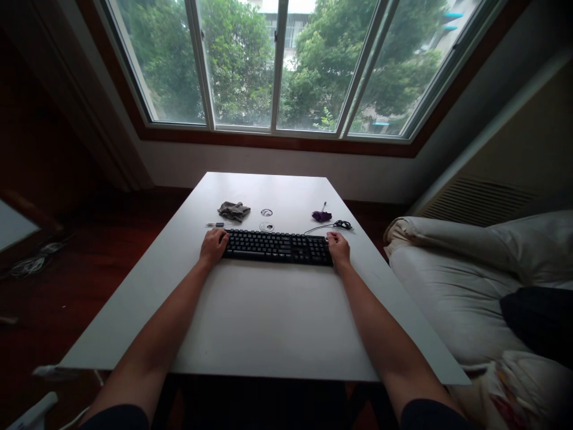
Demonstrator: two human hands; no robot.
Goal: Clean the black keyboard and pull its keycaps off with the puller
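A black computer keyboard (273,246) lies across the white table, its keys facing up. My left hand (213,244) grips its left end, with the fingers closed round the edge. At the opposite end, my right hand (339,247) holds the right edge between thumb and fingers. The keyboard's black cable (342,225) is bundled behind its right side. Just behind the left end is a small brush-like item (216,225) with a dark block. Two small round, clear or shiny pieces (267,212) sit behind the keyboard's middle.
On the white table (268,316), a crumpled grey cloth (233,211) lies at the back left and a purple bundle (321,215) with a thin stick at the back right. A pale sofa (439,280) flanks the table's right side. A window (277,71) is beyond.
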